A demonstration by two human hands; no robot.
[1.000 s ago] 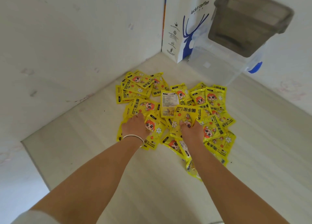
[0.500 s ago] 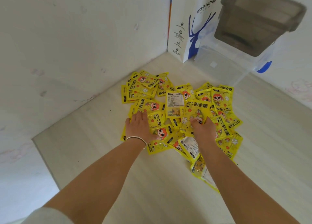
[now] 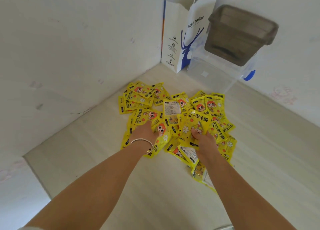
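A heap of several yellow cartoon-printed packets (image 3: 214, 106) lies on the pale floor in a room corner. One packet shows its white label side (image 3: 171, 107). My left hand (image 3: 144, 132), with a silver bangle at the wrist, rests on the heap's left part, its thumb on a packet with an orange-haired face (image 3: 162, 128). My right hand (image 3: 202, 138) is at the heap's near middle. Its fingertips pinch the lower edge of a large yellow packet (image 3: 199, 119), which stands tilted up above the others.
A white paper bag with a blue deer print (image 3: 185, 39) stands in the corner. Beside it is a clear plastic box (image 3: 213, 77) with a blue latch, and a grey-brown tub (image 3: 242, 34) sits on top. White walls close in at left and back right.
My left hand's fingers have drawn in from a flat spread. My right hand now pinches a packet that tilts up. Packets around both hands have shifted slightly.
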